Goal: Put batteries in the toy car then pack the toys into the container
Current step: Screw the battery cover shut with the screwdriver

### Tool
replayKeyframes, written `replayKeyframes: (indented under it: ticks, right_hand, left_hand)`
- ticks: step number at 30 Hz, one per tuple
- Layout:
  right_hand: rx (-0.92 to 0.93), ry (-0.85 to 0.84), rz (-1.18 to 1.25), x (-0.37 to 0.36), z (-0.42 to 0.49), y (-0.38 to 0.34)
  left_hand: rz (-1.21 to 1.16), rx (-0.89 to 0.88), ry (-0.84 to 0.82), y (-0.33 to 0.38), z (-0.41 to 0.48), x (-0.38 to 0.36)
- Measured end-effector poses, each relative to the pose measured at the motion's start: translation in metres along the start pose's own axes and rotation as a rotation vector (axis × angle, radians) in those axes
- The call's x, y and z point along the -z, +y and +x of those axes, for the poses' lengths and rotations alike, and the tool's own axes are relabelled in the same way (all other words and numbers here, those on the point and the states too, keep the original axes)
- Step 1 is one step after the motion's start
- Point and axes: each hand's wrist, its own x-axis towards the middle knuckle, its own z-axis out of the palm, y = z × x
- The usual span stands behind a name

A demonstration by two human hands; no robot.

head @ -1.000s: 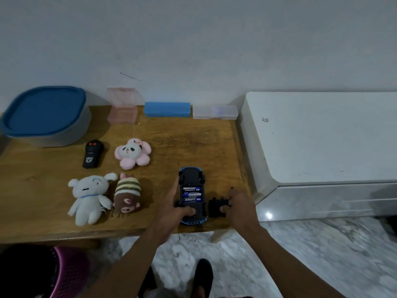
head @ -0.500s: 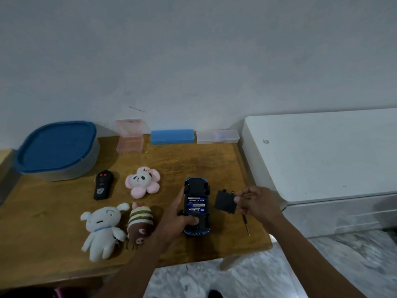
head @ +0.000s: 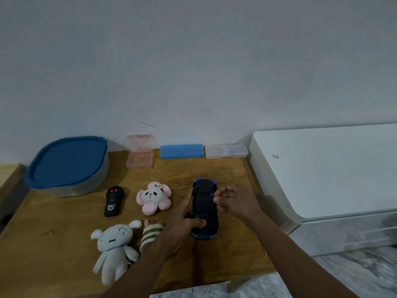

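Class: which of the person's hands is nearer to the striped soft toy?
Left. The left hand holds the toy car right beside the striped soft toy, wrist overlapping it; the right hand is at the car's far side.

Toy car (head: 205, 209): black underside, blue rim. Container (head: 66, 161): blue lid, clear-grey body. Remote (head: 113, 201): black w/ red btns. Flower plush (head: 153, 197): pink petals, white panda face. Near-left plush (head: 113, 248): white, blue collar. Striped plush (head: 151, 232): cream/olive bands. Far: pink box (head: 139, 155), blue case (head: 181, 151), clear case (head: 226, 151). Tabletop (head: 64, 222): brown wood grain. Floor (head: 354, 276): grey-white marbling.
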Motion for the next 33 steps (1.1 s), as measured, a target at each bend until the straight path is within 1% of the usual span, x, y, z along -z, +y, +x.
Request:
replayKeyframes:
  ticks: [3,10,15,20,29,33]
  right_hand:
    - [-0.011,-0.011,0.002,-0.005,0.003,-0.005]
    - [-0.011,-0.026,-0.025,-0.012,0.007,-0.011]
    - [0.000,-0.057,-0.002,-0.004,0.006,-0.010]
    - [0.005,-0.068,-0.032,0.010,0.005,-0.004]
    - [0.079,-0.019,-0.262,0.037,-0.004,0.011]
    - [0.151,0.048,-0.440,0.050,-0.008,0.024]
  left_hand:
    - [0.011,-0.013,-0.017,-0.001,0.003,0.006]
    - [-0.020,0.028,-0.004,-0.004,0.004,0.015]
    - [-0.061,0.021,-0.028,-0.004,0.006,0.009]
    - [-0.090,0.041,-0.021,-0.003,0.006,-0.005]
    - [-0.121,0.103,0.022,-0.009,0.010,-0.045]
    - [-0.170,0.142,0.103,-0.008,0.010,-0.067]
